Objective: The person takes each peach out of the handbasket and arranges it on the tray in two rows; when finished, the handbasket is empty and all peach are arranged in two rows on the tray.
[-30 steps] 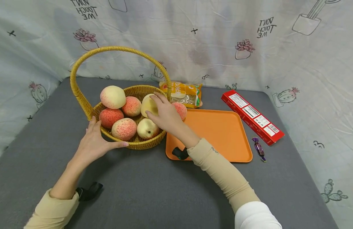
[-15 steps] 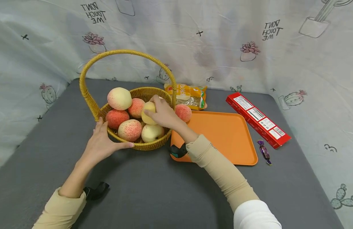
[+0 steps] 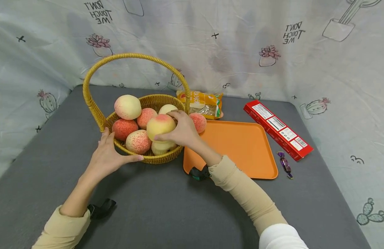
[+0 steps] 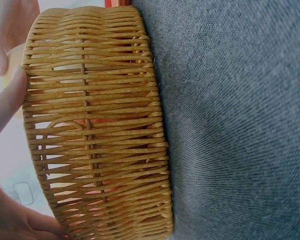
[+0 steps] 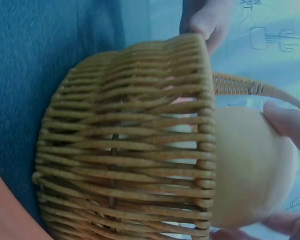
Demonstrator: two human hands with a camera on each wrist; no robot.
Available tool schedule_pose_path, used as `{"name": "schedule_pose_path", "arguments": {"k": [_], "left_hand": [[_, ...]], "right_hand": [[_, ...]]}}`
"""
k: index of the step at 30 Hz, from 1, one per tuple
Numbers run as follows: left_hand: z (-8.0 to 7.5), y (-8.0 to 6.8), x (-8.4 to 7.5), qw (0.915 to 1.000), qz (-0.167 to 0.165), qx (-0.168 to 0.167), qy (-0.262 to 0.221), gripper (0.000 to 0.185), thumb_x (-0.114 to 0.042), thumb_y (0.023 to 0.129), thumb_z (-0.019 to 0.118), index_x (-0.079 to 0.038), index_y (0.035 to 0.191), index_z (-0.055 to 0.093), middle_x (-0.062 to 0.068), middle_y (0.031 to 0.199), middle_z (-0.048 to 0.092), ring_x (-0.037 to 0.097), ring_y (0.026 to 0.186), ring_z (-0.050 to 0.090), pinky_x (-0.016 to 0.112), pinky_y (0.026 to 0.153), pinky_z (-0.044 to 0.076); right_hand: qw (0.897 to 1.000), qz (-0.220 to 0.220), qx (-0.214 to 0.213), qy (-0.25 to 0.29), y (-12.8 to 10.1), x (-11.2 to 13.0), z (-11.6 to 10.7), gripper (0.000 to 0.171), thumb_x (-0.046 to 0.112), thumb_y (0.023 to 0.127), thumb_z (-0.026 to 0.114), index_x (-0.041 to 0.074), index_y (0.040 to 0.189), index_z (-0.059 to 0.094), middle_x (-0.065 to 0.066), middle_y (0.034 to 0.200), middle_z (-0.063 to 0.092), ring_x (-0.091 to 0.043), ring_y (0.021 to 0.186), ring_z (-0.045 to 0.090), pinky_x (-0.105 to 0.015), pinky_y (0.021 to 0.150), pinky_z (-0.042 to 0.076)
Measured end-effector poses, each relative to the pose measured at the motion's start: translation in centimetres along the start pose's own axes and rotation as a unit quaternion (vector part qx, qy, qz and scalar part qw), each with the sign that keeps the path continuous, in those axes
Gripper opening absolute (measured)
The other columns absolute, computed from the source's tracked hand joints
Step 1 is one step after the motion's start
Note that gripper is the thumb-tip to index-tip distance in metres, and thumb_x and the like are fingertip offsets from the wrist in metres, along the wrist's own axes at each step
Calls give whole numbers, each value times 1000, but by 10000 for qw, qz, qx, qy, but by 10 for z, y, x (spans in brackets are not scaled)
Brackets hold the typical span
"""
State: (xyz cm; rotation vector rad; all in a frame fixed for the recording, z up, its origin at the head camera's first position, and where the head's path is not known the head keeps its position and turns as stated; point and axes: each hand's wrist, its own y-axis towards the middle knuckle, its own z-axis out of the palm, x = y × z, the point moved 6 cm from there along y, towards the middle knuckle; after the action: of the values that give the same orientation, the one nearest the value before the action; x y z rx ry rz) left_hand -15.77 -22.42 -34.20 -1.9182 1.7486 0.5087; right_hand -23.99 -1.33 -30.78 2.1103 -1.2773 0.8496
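A yellow wicker basket [image 3: 157, 159] with a tall arched handle holds several peaches, some pale, some speckled red. My right hand [image 3: 186, 129] grips a yellow peach [image 3: 160, 125] with a pink top, thumb in front and fingers behind. This peach sits above a pale peach [image 3: 161, 148] near the front right rim; whether they touch I cannot tell. In the right wrist view the gripped peach [image 5: 250, 165] stands above the basket's rim. My left hand [image 3: 106, 155] rests against the basket's front left, thumb along the rim and fingers spread toward the handle's base.
An orange tray [image 3: 238, 147] lies right of the basket. A red peach [image 3: 198, 122] is at its back left corner. Behind stands an orange food packet [image 3: 207, 103]. A long red box [image 3: 277, 129] and a purple wrapped candy [image 3: 284, 165] lie farther right.
My right hand has raised the yellow peach and brought it nearer the front rim, uncovering a pale peach behind. My left hand stays on the basket. The head view has shifted slightly.
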Motion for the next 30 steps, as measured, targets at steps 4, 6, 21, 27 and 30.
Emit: {"name": "schedule_pose_path", "arguments": {"k": [4,6,21,27,30], "left_hand": [[-1,0,-2,10000,27,-27,41,132,-61,69,79,13,150,6,34,155,-8,58,139,3,74,99,22],[-1,0,-2,10000,22,-31,56,132,-61,69,79,13,150,6,34,155,-8,59,138,3,74,99,22],[2,0,-2,9999,31,26,104,132,-61,71,79,14,150,4,34,155,-10,56,140,-1,74,99,22],[1,0,-2,9999,14,1,118,132,-60,70,79,13,150,4,34,155,-9,59,138,2,74,99,21],[1,1,-2,9999,15,23,144,132,-61,70,79,13,150,4,34,155,-10,61,136,2,74,98,21]], "right_hand": [[9995,-146,-135,265,-6,1,0,84,33,62,93,8,134,58,-6,128,61,-20,112,57,-33,92,47],[9987,-132,-201,450,-9,1,0,85,30,62,93,8,135,57,-5,128,62,-20,110,59,-31,91,48],[9657,-512,-576,2479,-35,-3,-27,79,1,67,87,-3,137,51,-15,131,56,-25,112,61,-31,92,51],[9421,-405,-635,3268,-47,-9,-49,76,-9,69,80,-4,138,50,-15,130,57,-27,111,61,-35,90,53],[9355,-433,-719,3432,-49,-12,-59,74,-13,68,78,-4,136,51,-16,129,58,-28,111,61,-39,89,53]]}}
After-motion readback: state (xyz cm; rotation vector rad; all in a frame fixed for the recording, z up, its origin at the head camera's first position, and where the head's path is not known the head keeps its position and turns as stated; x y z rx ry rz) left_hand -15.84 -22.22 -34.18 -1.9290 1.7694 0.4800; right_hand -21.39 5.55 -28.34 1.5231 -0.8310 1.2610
